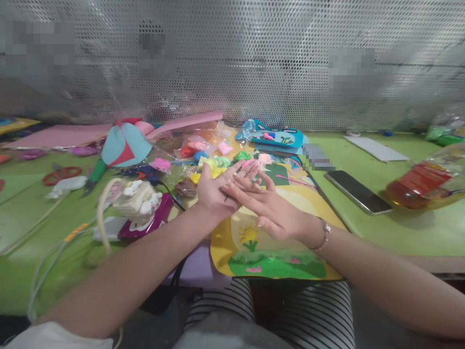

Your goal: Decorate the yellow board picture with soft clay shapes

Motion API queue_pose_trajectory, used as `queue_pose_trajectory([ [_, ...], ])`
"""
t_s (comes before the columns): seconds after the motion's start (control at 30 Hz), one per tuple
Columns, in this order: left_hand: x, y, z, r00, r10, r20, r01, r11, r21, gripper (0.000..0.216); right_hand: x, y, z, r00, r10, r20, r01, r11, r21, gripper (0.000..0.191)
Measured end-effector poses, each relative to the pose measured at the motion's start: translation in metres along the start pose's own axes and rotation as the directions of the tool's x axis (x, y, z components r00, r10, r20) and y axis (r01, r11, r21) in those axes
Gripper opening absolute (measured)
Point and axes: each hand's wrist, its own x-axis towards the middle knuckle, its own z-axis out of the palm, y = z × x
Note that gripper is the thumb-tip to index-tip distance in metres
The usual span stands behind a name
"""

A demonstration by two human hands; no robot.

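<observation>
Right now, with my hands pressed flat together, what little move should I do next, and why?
Probably lift your right hand off your left hand and look. It lies flat across the left palm above the picture board, hiding anything between them, and the clay pieces sit just past your hands.

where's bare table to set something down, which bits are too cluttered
Bare green table lies right of the yellow board, in front of the phone and the bagged bottle. A second patch runs between the phone and the white sheet. The left side is crowded: clay packets, scissors, a pouch, a cable. The left hand and right hand meet over the board.
</observation>
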Motion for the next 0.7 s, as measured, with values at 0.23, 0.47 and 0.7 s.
queue_pose_trajectory([
  [0.23,-0.002,0.004,0.001,0.998,0.037,0.044,-0.037,0.999,0.004,0.074,0.001,0.002,0.003,0.998,-0.044,0.047,0.048,0.996,-0.07,0.066],
  [0.47,-0.001,0.001,0.002,0.999,0.022,0.04,-0.024,0.998,0.054,0.081,0.004,-0.008,0.003,0.997,-0.017,0.076,0.024,0.995,-0.092,0.065],
  [0.7,-0.001,-0.001,0.003,0.999,-0.008,0.038,0.005,0.996,0.09,0.078,0.007,-0.007,0.003,0.996,-0.032,0.087,0.042,0.992,-0.116,0.07],
])
